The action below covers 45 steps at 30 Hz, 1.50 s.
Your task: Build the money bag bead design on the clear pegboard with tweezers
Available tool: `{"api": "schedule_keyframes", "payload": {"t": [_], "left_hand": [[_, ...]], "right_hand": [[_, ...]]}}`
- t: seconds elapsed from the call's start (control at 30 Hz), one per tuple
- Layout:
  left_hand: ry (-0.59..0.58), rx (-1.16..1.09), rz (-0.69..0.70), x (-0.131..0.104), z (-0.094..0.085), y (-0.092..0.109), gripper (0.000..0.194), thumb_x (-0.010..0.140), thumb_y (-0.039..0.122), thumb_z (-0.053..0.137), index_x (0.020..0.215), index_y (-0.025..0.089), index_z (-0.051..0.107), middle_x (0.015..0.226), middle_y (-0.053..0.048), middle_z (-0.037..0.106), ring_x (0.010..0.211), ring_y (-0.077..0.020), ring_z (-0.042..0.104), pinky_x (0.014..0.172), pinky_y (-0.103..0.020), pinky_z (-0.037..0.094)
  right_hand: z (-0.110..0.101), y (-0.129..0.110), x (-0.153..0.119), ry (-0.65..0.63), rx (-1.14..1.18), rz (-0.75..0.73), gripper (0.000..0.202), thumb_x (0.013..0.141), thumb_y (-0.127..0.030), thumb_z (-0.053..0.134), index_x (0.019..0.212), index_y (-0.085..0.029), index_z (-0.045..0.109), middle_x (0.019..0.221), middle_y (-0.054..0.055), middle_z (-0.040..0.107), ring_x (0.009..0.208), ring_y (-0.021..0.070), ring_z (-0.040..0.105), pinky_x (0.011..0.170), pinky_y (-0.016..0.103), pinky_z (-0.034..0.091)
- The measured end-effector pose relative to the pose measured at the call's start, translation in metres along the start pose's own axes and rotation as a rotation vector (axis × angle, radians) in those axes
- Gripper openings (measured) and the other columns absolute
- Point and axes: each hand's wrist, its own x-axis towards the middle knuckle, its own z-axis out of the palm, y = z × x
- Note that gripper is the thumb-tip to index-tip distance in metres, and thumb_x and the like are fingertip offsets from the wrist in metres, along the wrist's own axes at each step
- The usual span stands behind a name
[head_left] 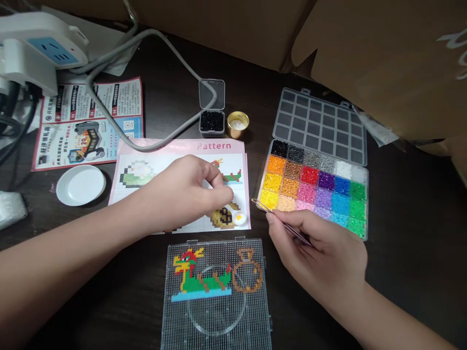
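Observation:
My left hand [197,189] is closed on a small white spoon [233,212], whose bowl holds a few yellow beads. It hovers over the pattern sheet [175,147], beside the printed money bag. Slim tweezers [282,224] are pinched in my right hand [321,253]. Their tips point left, near the corner of the bead box [314,189], and a yellow speck, probably a bead, shows there. Below both hands lies a clear pegboard [215,321]. On it are a bead dragon boat [204,279] and a brown bag outline [247,272] with a few yellow beads inside.
Behind the sheet stand a small box of black beads [212,121] and a gold cup [238,124]. A white dish [80,185] and printed leaflet [87,121] lie left. A grey cable [160,36] loops from the power strip [47,39]. Cardboard [365,48] borders the back.

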Motion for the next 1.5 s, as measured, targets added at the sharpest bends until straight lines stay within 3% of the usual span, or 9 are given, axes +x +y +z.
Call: {"api": "schedule_keyframes", "payload": {"t": [0.53,0.8,1.03,1.23,1.5], "left_hand": [[0.024,0.009,0.018,-0.001,0.001,0.001,0.018,0.071,0.033,0.063,0.061,0.020,0.055,0.042,0.005,0.046,0.031,-0.0073,0.038,0.034,-0.021,0.025],[0.002,0.023,0.005,0.000,0.001,0.003,0.025,0.075,0.042,0.062,0.063,0.021,0.056,0.039,0.004,0.045,0.031,-0.0085,0.035,0.033,-0.022,0.025],[0.033,0.037,-0.002,0.006,0.001,-0.003,0.032,0.078,0.050,0.061,0.067,0.020,0.060,0.054,0.001,0.057,0.040,-0.0078,0.040,0.039,-0.022,0.029],[0.116,-0.001,-0.057,0.005,0.003,0.002,0.038,0.078,0.051,0.064,0.059,0.018,0.056,0.036,0.005,0.040,0.032,-0.0058,0.031,0.034,-0.020,0.020],[0.076,-0.063,-0.036,0.009,0.005,-0.006,0.037,0.079,0.052,0.064,0.062,0.020,0.058,0.032,0.006,0.041,0.026,-0.0071,0.035,0.030,-0.020,0.021]], "right_hand": [[-0.002,-0.004,0.000,0.020,0.034,-0.005,0.012,0.083,-0.016,0.067,0.074,-0.022,0.063,0.049,-0.007,0.060,0.037,0.0082,0.053,0.040,0.022,0.040],[-0.005,-0.007,-0.006,0.013,0.134,-0.038,0.009,0.080,-0.017,0.072,0.080,-0.022,0.065,0.057,-0.005,0.067,0.045,0.0105,0.061,0.041,0.022,0.044],[-0.016,0.010,-0.012,0.109,0.160,0.036,0.012,0.079,-0.013,0.071,0.086,-0.021,0.066,0.059,-0.005,0.066,0.044,0.0085,0.057,0.041,0.021,0.044],[-0.017,0.018,-0.015,0.075,0.112,0.106,0.010,0.077,-0.013,0.073,0.081,-0.021,0.067,0.057,-0.005,0.065,0.045,0.0071,0.055,0.043,0.020,0.042],[-0.018,0.017,-0.017,0.049,0.124,0.140,0.011,0.078,-0.014,0.073,0.082,-0.022,0.066,0.056,-0.007,0.062,0.045,0.0046,0.051,0.046,0.020,0.040]]}}
